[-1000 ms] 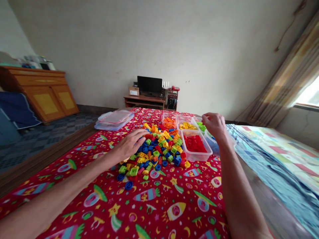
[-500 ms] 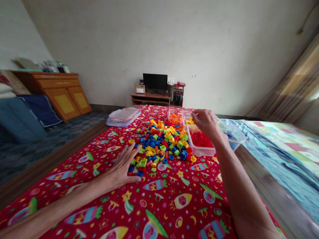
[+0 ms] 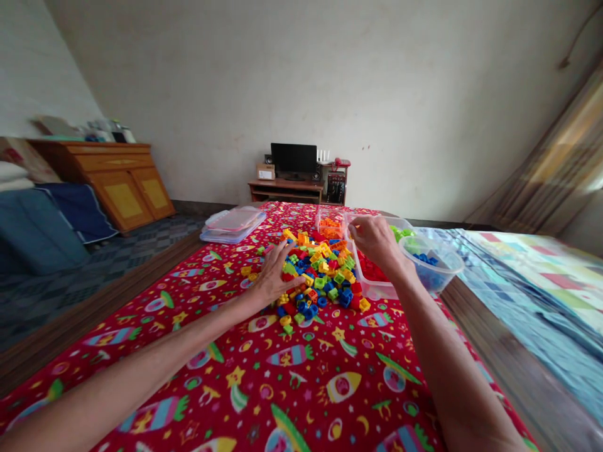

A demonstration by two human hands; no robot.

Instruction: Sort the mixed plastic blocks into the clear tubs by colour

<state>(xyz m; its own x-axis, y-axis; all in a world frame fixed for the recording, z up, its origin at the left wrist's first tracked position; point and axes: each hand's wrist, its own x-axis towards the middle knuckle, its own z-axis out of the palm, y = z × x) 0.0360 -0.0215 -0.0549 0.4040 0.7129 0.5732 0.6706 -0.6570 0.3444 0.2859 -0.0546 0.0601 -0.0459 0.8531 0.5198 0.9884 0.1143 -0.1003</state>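
Left hand (image 3: 272, 276) is lying spread against block pile (image 3: 325, 270); right hand (image 3: 377, 238) is hovering over red-block tub (image 3: 377, 290), can't tell grip.

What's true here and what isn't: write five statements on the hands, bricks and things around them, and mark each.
1. The left hand is at the brick pile. True.
2. The round tub holds green bricks. False: its bricks are blue.
3. The stacked lids lie left of the pile. True.
4. The right hand is above the stacked lids. False: it is over by the clear tubs, right of the pile.
5. The tablecloth is plain white. False: it is red, printed with rockets and stars.
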